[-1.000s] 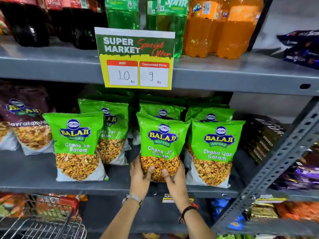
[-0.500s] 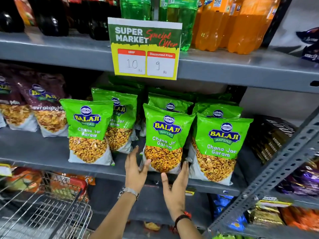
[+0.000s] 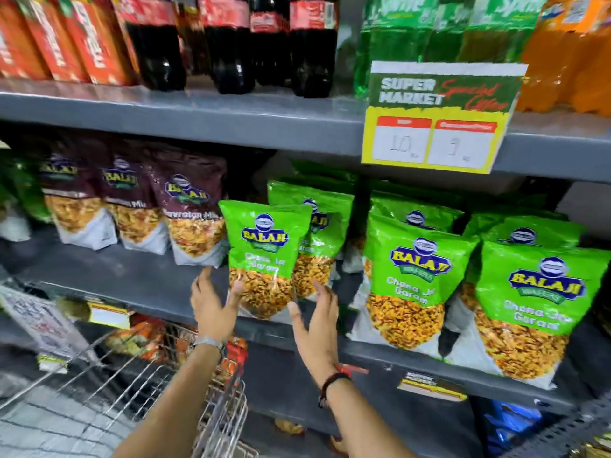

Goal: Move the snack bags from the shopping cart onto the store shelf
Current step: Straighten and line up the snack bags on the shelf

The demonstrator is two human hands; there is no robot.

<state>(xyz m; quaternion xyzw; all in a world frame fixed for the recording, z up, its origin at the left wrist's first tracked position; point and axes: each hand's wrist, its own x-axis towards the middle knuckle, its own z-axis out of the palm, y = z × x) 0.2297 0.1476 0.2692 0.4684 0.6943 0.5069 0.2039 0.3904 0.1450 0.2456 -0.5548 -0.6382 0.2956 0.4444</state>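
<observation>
A grey metal store shelf (image 3: pixel 185 285) runs across the whole view, with a second board above it. The upper board carries dark cola bottles (image 3: pixel 228 44), red-orange cartons at the far left, green Sprite bottles (image 3: pixel 413 38) and orange soda at the right. A green and yellow "Super Market Special Offer" price card (image 3: pixel 439 117) hangs from its front edge, its handwritten numbers blurred.

The middle board holds standing snack pouches: three maroon Balaji bags (image 3: pixel 191 213) on the left and rows of green Balaji bags to the right, among them two big front ones (image 3: pixel 413 279) near the right edge.

At lower left the wire shopping cart (image 3: pixel 139 391) stands just in front of the shelving, with orange and red packets visible through its mesh; what else lies in it cannot be told.

The green snack bag (image 3: pixel 264 256) being placed stands upright at the front edge of the middle board, between the maroon bags and the big green ones, with another green bag just behind its right side. It has a bright green top with a blue and yellow Balaji logo, the words "Chana Jor Garam", and a clear lower window showing golden-brown snack.

The left hand (image 3: pixel 211 305) is open, fingers spread, its thumb touching the bag's lower left corner. The right hand (image 3: pixel 317 322) is also open and flat, just beside the bag's lower right corner; whether it touches is unclear. Neither hand grasps the bag.
</observation>
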